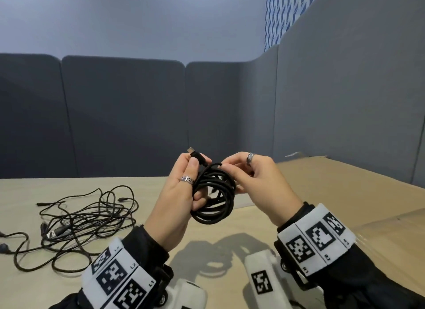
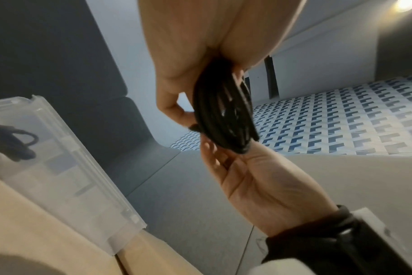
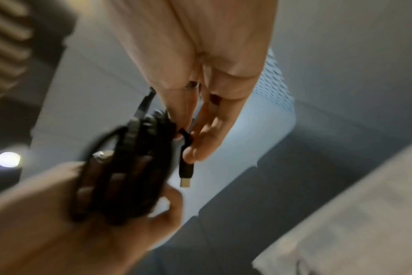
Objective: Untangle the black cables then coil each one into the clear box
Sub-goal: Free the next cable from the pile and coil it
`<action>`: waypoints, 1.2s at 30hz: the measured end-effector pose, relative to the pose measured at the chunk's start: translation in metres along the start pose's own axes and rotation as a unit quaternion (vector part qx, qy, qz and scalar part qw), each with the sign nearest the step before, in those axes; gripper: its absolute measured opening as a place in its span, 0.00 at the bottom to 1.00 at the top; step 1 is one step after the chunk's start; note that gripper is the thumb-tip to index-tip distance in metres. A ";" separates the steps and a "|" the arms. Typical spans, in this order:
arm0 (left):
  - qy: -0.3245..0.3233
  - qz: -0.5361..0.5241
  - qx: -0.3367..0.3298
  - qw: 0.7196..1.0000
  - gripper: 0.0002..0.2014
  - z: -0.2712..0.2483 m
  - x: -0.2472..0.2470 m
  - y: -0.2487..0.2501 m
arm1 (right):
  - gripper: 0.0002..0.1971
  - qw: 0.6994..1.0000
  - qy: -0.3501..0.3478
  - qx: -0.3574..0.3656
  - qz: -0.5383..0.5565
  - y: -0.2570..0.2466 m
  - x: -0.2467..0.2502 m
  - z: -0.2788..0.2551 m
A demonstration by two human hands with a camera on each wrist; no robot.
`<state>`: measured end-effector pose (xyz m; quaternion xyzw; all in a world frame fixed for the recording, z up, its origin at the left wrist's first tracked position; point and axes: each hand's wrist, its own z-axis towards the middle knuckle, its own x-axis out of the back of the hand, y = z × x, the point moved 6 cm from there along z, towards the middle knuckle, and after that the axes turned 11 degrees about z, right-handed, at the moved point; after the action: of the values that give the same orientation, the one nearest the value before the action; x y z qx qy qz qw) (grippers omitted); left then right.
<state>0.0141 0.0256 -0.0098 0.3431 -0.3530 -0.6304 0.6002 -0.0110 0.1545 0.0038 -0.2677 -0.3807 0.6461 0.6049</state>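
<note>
A coiled black cable (image 1: 215, 194) hangs in the air above the table, gripped by my left hand (image 1: 194, 184) with fingers through the loops. One plug (image 1: 195, 156) sticks up beside the left thumb. My right hand (image 1: 232, 170) pinches the cable at the top right of the coil; in the right wrist view its fingers (image 3: 193, 148) hold the strand just above the other plug (image 3: 185, 175). A tangle of black cables (image 1: 87, 219) lies on the table at the left. The clear box (image 2: 59, 158) shows only in the left wrist view, with a coiled cable (image 2: 17, 145) inside.
The pale wooden table (image 1: 218, 249) lies under both hands. A flat cardboard sheet (image 1: 345, 193) covers its right side. Grey partition panels (image 1: 126, 115) close off the back and right.
</note>
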 end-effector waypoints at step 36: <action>0.128 0.086 0.008 0.988 0.14 0.009 0.027 -0.016 | 0.31 0.966 -0.165 -0.135 0.145 0.016 -0.057 -0.028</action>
<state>-0.0033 -0.0003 -0.0187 0.3943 -0.3069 -0.5240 0.6897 0.0094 0.1037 -0.0310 -0.2889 -0.5163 0.7045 0.3921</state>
